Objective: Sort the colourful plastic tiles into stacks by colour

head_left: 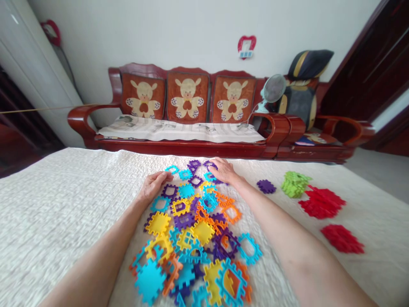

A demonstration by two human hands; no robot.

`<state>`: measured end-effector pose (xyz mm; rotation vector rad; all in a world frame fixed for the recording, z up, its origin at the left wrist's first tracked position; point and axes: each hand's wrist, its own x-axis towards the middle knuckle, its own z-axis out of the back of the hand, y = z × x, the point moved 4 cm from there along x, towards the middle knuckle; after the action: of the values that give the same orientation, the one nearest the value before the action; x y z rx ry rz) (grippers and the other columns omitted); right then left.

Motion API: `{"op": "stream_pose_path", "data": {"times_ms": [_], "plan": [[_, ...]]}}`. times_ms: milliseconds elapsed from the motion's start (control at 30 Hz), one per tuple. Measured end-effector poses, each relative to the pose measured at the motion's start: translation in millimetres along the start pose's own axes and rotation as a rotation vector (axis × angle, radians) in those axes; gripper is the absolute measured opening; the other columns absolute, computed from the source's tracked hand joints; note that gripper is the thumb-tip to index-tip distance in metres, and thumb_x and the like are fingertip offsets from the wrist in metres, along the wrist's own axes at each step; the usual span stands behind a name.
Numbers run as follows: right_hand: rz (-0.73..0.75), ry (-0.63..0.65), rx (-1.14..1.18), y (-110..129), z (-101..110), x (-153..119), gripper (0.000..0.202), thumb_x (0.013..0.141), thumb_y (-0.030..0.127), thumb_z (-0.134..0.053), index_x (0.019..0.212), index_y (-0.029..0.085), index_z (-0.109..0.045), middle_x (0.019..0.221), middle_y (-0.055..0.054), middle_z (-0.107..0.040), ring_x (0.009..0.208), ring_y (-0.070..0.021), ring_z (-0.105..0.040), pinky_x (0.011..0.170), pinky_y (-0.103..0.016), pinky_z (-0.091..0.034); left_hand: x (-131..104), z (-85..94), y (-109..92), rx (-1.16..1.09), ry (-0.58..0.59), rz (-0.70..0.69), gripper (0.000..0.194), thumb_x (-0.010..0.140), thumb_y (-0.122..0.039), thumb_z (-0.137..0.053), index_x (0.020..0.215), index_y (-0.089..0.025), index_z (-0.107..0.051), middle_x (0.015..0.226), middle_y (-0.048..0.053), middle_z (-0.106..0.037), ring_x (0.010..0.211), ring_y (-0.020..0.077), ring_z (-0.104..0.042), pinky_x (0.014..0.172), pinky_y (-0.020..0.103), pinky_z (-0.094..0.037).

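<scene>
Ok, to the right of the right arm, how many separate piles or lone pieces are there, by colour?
Purple: 1 (lone piece or stack, cannot tell)
Green pile: 1
Red piles: 2
Total: 4

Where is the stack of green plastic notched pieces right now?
In the head view, the green stack sits on the white textured cloth, right of the right hand, between a purple notched plastic piece and the larger red plastic pile.
</scene>
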<state>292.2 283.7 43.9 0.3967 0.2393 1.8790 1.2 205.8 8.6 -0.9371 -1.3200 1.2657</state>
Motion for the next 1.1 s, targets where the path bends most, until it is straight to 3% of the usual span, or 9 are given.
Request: {"op": "stream_pose_path", "data": {"times_ms": [167, 500, 633, 733, 867, 967, 1100], "plan": [[-0.013, 0.125, -0.101, 12.9, -11.5, 2.1, 0.047, 0.098, 0.045, -0.044, 0.135, 0.022, -0.060, 0.149, -0.011, -0.052, 0.138, -0.0300, -0.046, 0.113, -0.047, -0.037, 0.2, -0.2, 0.8, -0.033, -0.006, 0.011, 0.058, 0.067, -0.071, -0.071, 0.087, -0.017, -0.076, 0.090, 0.009, -0.077, 0.092, 0.0257, -0.070, 0.088, 0.035, -0.053], [0.131, 0.096, -0.014, 38.0, -1.2, -65.1, 0.031, 0.099, 0.037, -0.045, 0.107, 0.023, -0.071, 0.116, -0.008, -0.071, 0.112, -0.0221, -0.062, 0.099, -0.034, -0.044, 0.8, -2.7, 2.1, -0.046, -0.011, -0.011, 0.057, 0.068, -0.070, -0.071, 0.085, -0.016, -0.076, 0.087, 0.010, -0.077, 0.087, 0.0258, -0.070, 0.087, 0.037, -0.055], [0.239, 0.120, 0.050, 53.8, 7.3, -74.9, 0.034, 0.101, 0.038, -0.042, 0.094, 0.022, -0.071, 0.099, -0.007, -0.073, 0.095, -0.0212, -0.065, 0.087, -0.032, -0.047, 2.1, -1.5, 4.2, -0.025, -0.004, -0.024, 0.058, 0.069, -0.071, -0.069, 0.087, -0.016, -0.076, 0.088, 0.011, -0.077, 0.089, 0.0272, -0.071, 0.089, 0.040, -0.056], [0.214, 0.113, 0.005, 64.6, 8.3, -57.5, 0.038, 0.102, 0.036, -0.037, 0.088, 0.021, -0.069, 0.097, -0.008, -0.072, 0.092, -0.0220, -0.065, 0.086, -0.034, -0.047, 3.3, -0.4, 6.5, -0.024, 0.000, -0.023, 0.060, 0.070, -0.072, -0.068, 0.090, -0.016, -0.076, 0.090, 0.011, -0.077, 0.090, 0.0275, -0.071, 0.088, 0.040, -0.056], [0.195, 0.086, -0.014, 81.1, -6.8, -13.9, 0.032, 0.099, 0.027, -0.039, 0.111, 0.020, -0.068, 0.130, -0.009, -0.065, 0.117, -0.0235, -0.059, 0.098, -0.035, -0.045, 5.6, 0.4, 8.9, -0.060, -0.001, -0.020, 0.058, 0.071, -0.069, -0.068, 0.091, -0.015, -0.075, 0.090, 0.011, -0.077, 0.090, 0.0270, -0.071, 0.087, 0.039, -0.055], [0.133, 0.084, -0.032, 89.4, -23.5, 13.4, 0.035, 0.097, 0.029, -0.043, 0.125, 0.023, -0.063, 0.148, -0.008, -0.053, 0.131, -0.0284, -0.050, 0.106, -0.043, -0.042, 7.2, 4.5, 10.1, -0.035, -0.078, -0.050, 0.053, 0.075, -0.065, -0.064, 0.091, -0.015, -0.075, 0.091, 0.011, -0.076, 0.092, 0.0271, -0.070, 0.088, 0.039, -0.055], [0.072, 0.142, -0.054, 91.3, -38.7, 27.3, 0.038, 0.098, 0.028, -0.040, 0.130, 0.020, -0.060, 0.146, -0.012, -0.053, 0.132, -0.0312, -0.050, 0.108, -0.049, -0.041, 7.9, 10.2, 5.8, 0.156, -0.194, -0.180, 0.048, 0.083, -0.059, -0.057, 0.103, -0.019, -0.074, 0.108, 0.009, -0.075, 0.111, 0.0283, -0.065, 0.104, 0.040, -0.049]]}}
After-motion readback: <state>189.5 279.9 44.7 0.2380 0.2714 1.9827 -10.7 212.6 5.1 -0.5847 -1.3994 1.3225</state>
